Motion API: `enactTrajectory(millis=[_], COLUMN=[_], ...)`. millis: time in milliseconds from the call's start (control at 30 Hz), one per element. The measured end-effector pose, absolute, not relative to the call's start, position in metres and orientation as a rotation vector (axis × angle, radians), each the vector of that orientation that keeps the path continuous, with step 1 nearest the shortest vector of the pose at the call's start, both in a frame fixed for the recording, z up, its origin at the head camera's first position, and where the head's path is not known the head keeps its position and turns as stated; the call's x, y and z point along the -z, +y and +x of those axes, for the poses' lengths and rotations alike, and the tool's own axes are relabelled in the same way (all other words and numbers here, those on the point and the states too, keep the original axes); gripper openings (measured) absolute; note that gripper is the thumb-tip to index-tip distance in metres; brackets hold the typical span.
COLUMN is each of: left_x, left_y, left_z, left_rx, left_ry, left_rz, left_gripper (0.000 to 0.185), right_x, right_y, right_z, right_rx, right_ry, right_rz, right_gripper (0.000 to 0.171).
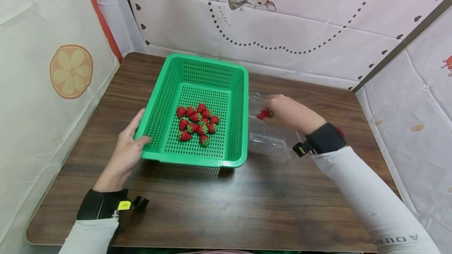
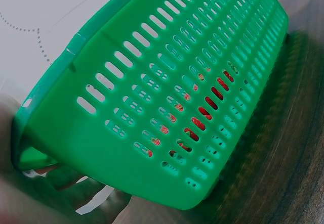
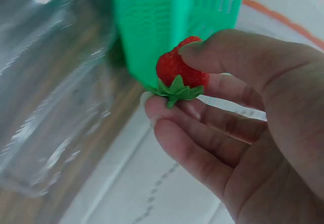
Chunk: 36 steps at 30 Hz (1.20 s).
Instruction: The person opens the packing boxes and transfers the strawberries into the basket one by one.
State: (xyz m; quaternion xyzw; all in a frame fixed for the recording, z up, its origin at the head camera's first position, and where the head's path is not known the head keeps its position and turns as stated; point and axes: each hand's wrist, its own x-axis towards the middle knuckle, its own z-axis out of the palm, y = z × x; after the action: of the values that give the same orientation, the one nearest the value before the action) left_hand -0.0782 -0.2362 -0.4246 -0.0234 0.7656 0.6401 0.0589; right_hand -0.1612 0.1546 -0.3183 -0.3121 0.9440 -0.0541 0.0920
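My left hand grips the left rim of a green perforated basket, thumb over the edge and fingers below it on the outside. On the basket's floor lies a cluster of red strawberries with green leaves; through the slots in the left wrist view, strawberries show as red patches. To the right of the basket, my right hand pinches one strawberry between thumb and fingers. This hand is over a clear plastic container, whose left side is partly hidden by the basket.
Everything stands on a dark wood-grain table. White printed cloth hangs behind it and along both sides. Each wrist wears a black band with a small camera.
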Motion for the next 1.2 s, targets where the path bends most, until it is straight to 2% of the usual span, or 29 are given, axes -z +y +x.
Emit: enactTrajectory(millis=[333,633,833,1067,1200], left_x=[0.425,0.425,0.425,0.425,0.426], left_y=[-0.239,-0.240,-0.239,-0.239,-0.239], left_z=[-0.077,-0.077,-0.077,-0.077,-0.076], left_rx=[-1.946,-1.940,-1.960,-1.963,-1.967], left_ry=[2.317,2.318,2.300,2.316,2.320], left_rz=[-0.068,-0.082,-0.084,-0.060,-0.048], left_gripper=[0.081,0.081,0.082,0.082,0.082], right_x=[0.304,0.329,0.353,0.378,0.385], right_y=[0.063,-0.004,-0.027,-0.042,-0.045], right_z=[-0.184,-0.194,-0.183,-0.170,-0.167], right_rx=[0.140,0.052,-0.100,-0.282,-0.273], right_ry=[2.715,2.554,2.452,2.381,2.382], right_rz=[-1.208,-1.166,-1.195,-1.221,-1.254], right_gripper=[0.010,0.033,0.043,0.037,0.045])
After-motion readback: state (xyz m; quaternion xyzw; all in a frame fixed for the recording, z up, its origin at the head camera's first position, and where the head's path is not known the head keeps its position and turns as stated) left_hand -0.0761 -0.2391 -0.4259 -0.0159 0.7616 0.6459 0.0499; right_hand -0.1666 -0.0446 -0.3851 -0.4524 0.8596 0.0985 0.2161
